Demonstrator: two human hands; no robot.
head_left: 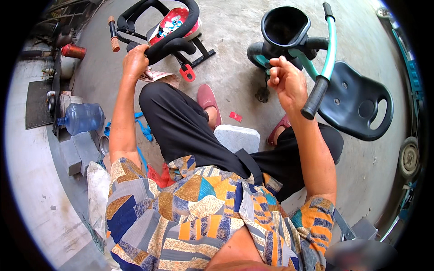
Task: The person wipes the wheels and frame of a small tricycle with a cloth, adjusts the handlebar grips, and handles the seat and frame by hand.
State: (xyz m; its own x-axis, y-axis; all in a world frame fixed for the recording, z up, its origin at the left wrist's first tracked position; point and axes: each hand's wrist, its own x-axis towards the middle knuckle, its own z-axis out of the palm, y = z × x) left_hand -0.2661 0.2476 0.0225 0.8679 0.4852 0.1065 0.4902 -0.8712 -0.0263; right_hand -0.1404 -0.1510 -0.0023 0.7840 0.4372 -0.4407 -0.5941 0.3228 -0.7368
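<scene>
My left hand [135, 63] is closed at the padded black bar of a child's bike seat [174, 44], at the near left side of its frame. The seat has a red cushion [172, 23] with white dots and a cartoon print. A checked cloth [162, 77] hangs just beside that hand; whether the fingers also hold it is hidden. My right hand [289, 86] is raised palm up, fingers bent and apart, beside a mint-green child's tricycle [332, 49]. The tricycle has a black bucket [285, 29], black handlebar grips and a black seat [357, 101].
A red tag [187, 73] hangs from the seat frame. Between my feet lie a pale block [237, 137] and a red scrap [235, 116]. At left are a blue water bottle [82, 118], grey blocks [81, 151] and blue strap [143, 128]. A wheel [409, 158] stands far right.
</scene>
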